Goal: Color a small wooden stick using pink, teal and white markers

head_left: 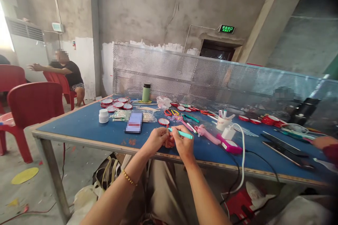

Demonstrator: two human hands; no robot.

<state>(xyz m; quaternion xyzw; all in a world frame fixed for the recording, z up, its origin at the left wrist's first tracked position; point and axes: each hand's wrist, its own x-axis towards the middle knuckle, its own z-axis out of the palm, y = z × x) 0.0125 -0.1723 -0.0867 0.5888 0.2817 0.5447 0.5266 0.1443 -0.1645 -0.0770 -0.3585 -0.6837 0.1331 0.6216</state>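
My right hand [183, 143] is closed around a turquoise pen [187, 134], which slants down to the right from between the fingers. My left hand [157, 140] meets it at the table's front edge, its fingers pinched together; what they hold is hidden. Just beyond the fingertips is a small round drum [163, 121] with a red rim and pale face. I cannot tell whether the left hand holds it by something. A phone [133, 123] stands tilted to the left, in front of bagged sticks [149, 116].
On the blue table [79, 126] are a white jar [104, 116], a green bottle [146, 93], red-rimmed drums [118, 104], pliers [191, 118], a pink tool [208, 135], a magenta device [230, 146] and a cup of pens [223, 123]. Another person's hand [322, 142] is at right. A perforated metal screen [163, 74] stands behind.
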